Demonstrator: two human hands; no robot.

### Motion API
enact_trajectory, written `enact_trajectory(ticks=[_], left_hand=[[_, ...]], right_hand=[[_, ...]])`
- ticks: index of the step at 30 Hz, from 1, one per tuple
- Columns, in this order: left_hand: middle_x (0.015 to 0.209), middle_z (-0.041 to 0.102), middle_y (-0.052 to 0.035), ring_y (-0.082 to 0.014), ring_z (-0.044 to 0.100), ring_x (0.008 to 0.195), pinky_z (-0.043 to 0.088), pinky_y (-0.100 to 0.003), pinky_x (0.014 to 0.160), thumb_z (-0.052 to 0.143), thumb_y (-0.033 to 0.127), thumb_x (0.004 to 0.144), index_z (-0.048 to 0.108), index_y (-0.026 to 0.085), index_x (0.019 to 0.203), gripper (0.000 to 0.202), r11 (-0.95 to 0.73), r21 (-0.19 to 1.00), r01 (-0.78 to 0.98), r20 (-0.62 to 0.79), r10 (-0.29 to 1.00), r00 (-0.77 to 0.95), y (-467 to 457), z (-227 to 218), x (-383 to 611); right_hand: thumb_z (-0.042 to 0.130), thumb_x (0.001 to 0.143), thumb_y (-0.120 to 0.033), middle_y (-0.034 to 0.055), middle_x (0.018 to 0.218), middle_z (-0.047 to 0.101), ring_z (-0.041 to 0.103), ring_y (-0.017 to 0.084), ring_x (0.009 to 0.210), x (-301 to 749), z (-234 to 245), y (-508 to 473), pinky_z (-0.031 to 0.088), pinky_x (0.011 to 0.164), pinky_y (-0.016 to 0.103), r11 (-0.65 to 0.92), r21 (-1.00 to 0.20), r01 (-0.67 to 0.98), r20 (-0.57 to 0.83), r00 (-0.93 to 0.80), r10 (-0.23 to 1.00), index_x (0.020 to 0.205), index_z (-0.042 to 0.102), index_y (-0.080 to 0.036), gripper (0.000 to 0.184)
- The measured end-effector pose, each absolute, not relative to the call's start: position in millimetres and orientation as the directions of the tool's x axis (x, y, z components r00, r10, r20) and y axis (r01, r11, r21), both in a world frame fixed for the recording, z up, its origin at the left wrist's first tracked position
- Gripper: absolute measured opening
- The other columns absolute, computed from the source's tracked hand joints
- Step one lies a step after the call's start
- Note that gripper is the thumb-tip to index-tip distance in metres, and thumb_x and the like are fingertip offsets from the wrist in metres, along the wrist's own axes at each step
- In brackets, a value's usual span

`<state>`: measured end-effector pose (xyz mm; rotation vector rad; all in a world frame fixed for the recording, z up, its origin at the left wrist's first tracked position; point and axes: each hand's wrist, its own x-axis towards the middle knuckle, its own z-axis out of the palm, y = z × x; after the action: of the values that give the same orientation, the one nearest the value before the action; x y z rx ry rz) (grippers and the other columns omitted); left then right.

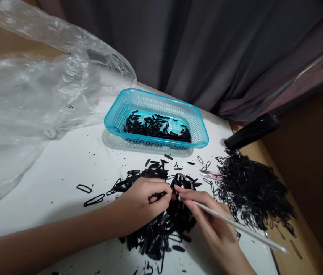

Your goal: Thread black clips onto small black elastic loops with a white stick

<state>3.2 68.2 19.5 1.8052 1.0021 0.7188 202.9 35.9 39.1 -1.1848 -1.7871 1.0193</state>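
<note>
My left hand (147, 200) is closed in a pinch on small black clip-like pieces, above a heap of the same black pieces (155, 236). Right beside it, fingertips nearly meeting, my right hand (210, 215) grips a slim white stick-like tool (241, 228) that slants down to the right. The tool's front end is hidden among the fingers, so whether it touches a piece cannot be seen. Beyond both hands stands a blue perforated plastic basket (200, 131) with many black pieces (150, 126) on its floor.
A tangled pile of black wire loops (255, 191) lies at the right, with a pink-handled tool (213, 175) partly under it. Behind the pile is a black cylinder (251, 131). Clear plastic sheeting (41, 95) covers the left side. Loose loops (94, 199) dot the white tabletop (72, 160).
</note>
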Motion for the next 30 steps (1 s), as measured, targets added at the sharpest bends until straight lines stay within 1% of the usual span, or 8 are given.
enact_trajectory(ticks=[4, 9, 12, 16, 19, 22, 26, 30], left_hand=[[0.062, 0.043, 0.0048, -0.0090, 0.042, 0.057, 0.031, -0.023, 0.055, 0.047, 0.013, 0.091, 0.052, 0.018, 0.064, 0.027, -0.277, 0.909, 0.310, 0.088, 0.856, 0.509, 68, 20, 3], [0.062, 0.043, 0.0052, -0.0085, 0.043, 0.057, 0.032, -0.022, 0.055, 0.046, 0.012, 0.092, 0.056, 0.017, 0.068, 0.026, -0.329, 0.904, 0.273, 0.153, 0.846, 0.511, 68, 19, 3], [0.061, 0.043, 0.0056, -0.0081, 0.042, 0.055, 0.032, -0.021, 0.054, 0.046, 0.011, 0.091, 0.058, 0.017, 0.067, 0.027, -0.351, 0.902, 0.252, 0.191, 0.848, 0.495, 69, 18, 3], [0.067, 0.056, 0.0048, -0.0085, 0.050, 0.059, 0.036, -0.020, 0.058, 0.048, 0.015, 0.092, 0.067, 0.018, 0.075, 0.025, -0.304, 0.914, 0.268, 0.136, 0.853, 0.504, 69, 20, 2], [0.077, 0.067, 0.0046, -0.0094, 0.059, 0.070, 0.040, -0.020, 0.067, 0.050, 0.015, 0.091, 0.071, 0.020, 0.081, 0.023, -0.229, 0.933, 0.276, 0.068, 0.868, 0.492, 69, 22, 0], [0.077, 0.070, 0.0050, -0.0101, 0.062, 0.074, 0.041, -0.020, 0.070, 0.051, 0.015, 0.090, 0.071, 0.021, 0.077, 0.024, -0.185, 0.940, 0.287, 0.025, 0.876, 0.482, 70, 23, 0], [0.073, 0.068, 0.0062, -0.0087, 0.052, 0.060, 0.037, -0.021, 0.059, 0.051, 0.018, 0.089, 0.072, 0.021, 0.078, 0.024, -0.150, 0.936, 0.320, -0.018, 0.885, 0.466, 71, 25, 1], [0.065, 0.061, 0.0070, -0.0089, 0.044, 0.055, 0.032, -0.022, 0.054, 0.051, 0.019, 0.085, 0.066, 0.020, 0.069, 0.021, -0.102, 0.940, 0.326, -0.053, 0.899, 0.436, 71, 26, 2]], right_hand=[[0.058, 0.096, -0.020, 0.0030, 0.117, 0.075, 0.073, 0.020, 0.104, 200, 35, 33, 0.060, 0.087, 0.029, 0.265, -0.904, 0.334, 0.183, -0.257, 0.949, 0.109, 0.072, -0.030, 0.022], [0.057, 0.096, -0.019, 0.0034, 0.112, 0.076, 0.075, 0.018, 0.095, 194, 25, 32, 0.062, 0.084, 0.029, 0.349, -0.874, 0.337, 0.300, -0.191, 0.935, 0.110, 0.072, -0.029, 0.022], [0.059, 0.095, -0.015, 0.0031, 0.112, 0.076, 0.075, 0.018, 0.096, 192, 21, 31, 0.062, 0.085, 0.028, 0.410, -0.836, 0.365, 0.371, -0.173, 0.912, 0.109, 0.072, -0.028, 0.023], [0.057, 0.095, -0.014, 0.0030, 0.110, 0.076, 0.074, 0.018, 0.097, 193, 20, 30, 0.062, 0.086, 0.029, 0.417, -0.818, 0.397, 0.401, -0.126, 0.907, 0.110, 0.071, -0.027, 0.024], [0.056, 0.096, -0.015, 0.0035, 0.113, 0.076, 0.074, 0.019, 0.099, 197, 20, 31, 0.063, 0.088, 0.031, 0.356, -0.854, 0.380, 0.339, -0.115, 0.934, 0.115, 0.070, -0.028, 0.027], [0.054, 0.098, -0.017, 0.0025, 0.108, 0.076, 0.076, 0.018, 0.095, 201, 24, 36, 0.065, 0.084, 0.031, 0.305, -0.912, 0.274, 0.315, -0.011, 0.949, 0.111, 0.070, -0.029, 0.024], [0.060, 0.097, -0.027, 0.0025, 0.096, 0.076, 0.077, 0.018, 0.084, 199, 33, 45, 0.066, 0.075, 0.027, 0.167, -0.974, 0.152, 0.198, 0.219, 0.955, 0.095, 0.072, -0.024, 0.013], [0.066, 0.093, -0.036, 0.0024, 0.094, 0.074, 0.078, 0.018, 0.083, 195, 40, 47, 0.065, 0.073, 0.024, 0.048, -0.999, 0.023, 0.052, 0.213, 0.976, 0.090, 0.073, -0.022, 0.016]])
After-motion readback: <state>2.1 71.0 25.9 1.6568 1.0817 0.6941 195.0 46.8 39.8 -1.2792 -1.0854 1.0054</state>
